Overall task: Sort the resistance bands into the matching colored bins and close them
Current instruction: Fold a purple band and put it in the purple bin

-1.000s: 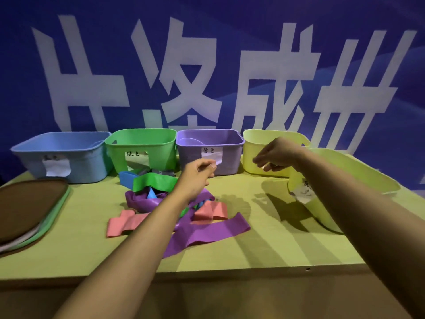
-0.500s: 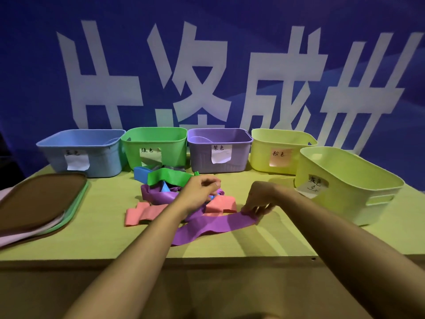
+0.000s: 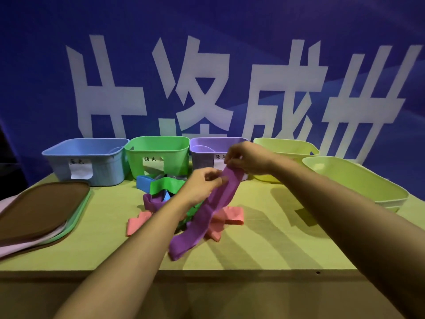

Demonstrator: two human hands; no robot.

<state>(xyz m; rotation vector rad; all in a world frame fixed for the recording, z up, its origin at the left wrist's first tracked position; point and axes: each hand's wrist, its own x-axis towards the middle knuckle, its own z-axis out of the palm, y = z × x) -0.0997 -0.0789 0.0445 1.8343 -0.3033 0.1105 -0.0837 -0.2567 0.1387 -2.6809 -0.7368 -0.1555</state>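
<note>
My right hand (image 3: 247, 161) pinches the top end of a purple band (image 3: 210, 207), raised in front of the purple bin (image 3: 207, 146), while my left hand (image 3: 202, 184) pinches the same band a little lower down. I hold it at two places because it is long and limp: with both hands on it, I judge, I can gather its length instead of letting it drag. Its lower part runs down across the pile, and the tail end lies on the surface (image 3: 276, 238) nearest me.

Under it sits the rest of the heap: a pink band (image 3: 232, 215) showing on either side of my left forearm, a green band (image 3: 164, 185), a blue band (image 3: 145, 181) and another purple band (image 3: 153, 201), all tangled together (so lifting one could tug its neighbours along).

Behind the pile stands the row of open bins, the blue bin (image 3: 92, 164), green bin (image 3: 158, 153), purple one, and a yellow-green bin (image 3: 285, 146), with a second yellow-green bin (image 3: 354, 180) set nearer on the right. Each paper label I can see faces me, presumably for matching colours. The stacked lids (image 3: 41, 212) wait at the left edge, out of the way, since closing comes last.
</note>
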